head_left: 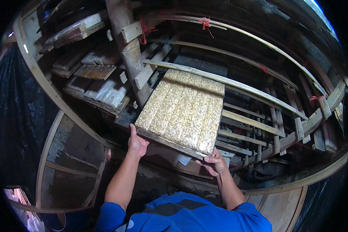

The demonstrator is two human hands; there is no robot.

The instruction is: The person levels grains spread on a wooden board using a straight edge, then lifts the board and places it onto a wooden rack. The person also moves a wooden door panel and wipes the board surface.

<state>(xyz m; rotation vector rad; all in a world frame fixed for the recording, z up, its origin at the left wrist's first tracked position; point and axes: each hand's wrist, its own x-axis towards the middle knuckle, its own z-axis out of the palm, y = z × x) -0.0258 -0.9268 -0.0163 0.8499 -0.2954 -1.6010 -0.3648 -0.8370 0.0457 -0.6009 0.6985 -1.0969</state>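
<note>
In front of me is a wooden tray [169, 144] bearing several long plastic-wrapped slabs of pale beans [181, 110], laid side by side. My left hand [137, 145] grips the tray's near left corner, its thumb up along the side. At the near right corner my right hand [215, 164] is closed on the edge, thumb on top and fingers beneath. The tray's far end reaches under a pale wooden rail of the rack, and a band of shadow crosses the slabs there. What supports the far end is hidden.
A slatted wooden rack [255, 127] extends to the right, with red ties on its rails. A thick post [129, 54] stands just left of the tray. Beyond it, shelves hold plastic-covered trays [106, 92]. A mesh-panelled frame [71, 154] and black sheeting [15, 123] are at left.
</note>
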